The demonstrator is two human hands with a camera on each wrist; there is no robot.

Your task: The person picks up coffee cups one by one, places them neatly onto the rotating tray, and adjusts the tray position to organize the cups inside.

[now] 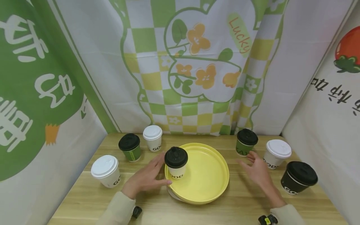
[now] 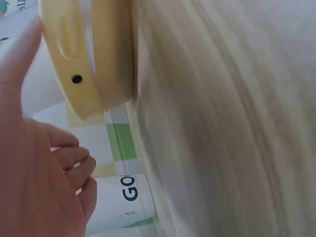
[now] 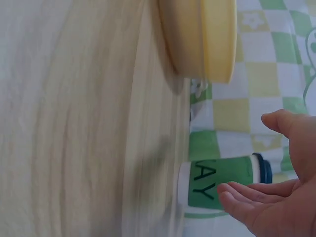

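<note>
A round yellow tray (image 1: pixel 208 175) sits in the middle of the wooden table. On its left side stands a white paper cup with a black lid (image 1: pixel 176 165). My left hand (image 1: pixel 146 177) is at the tray's left rim beside that cup, thumb stretched out over the edge and fingers loosely bent, holding nothing. To the right of the tray, my right hand (image 1: pixel 256 170) reaches toward a green paper cup with a black lid (image 1: pixel 244 147). Its fingers are relaxed and overlap the cup's side in the right wrist view, with the thumb held apart.
At left stand two white-lidded white cups (image 1: pixel 106 172) (image 1: pixel 153 139) and a green cup (image 1: pixel 132 153). Beyond my right hand are a white cup (image 1: pixel 277 153) and a black cup (image 1: pixel 295 179). A printed curtain (image 1: pixel 191 115) hangs behind the table.
</note>
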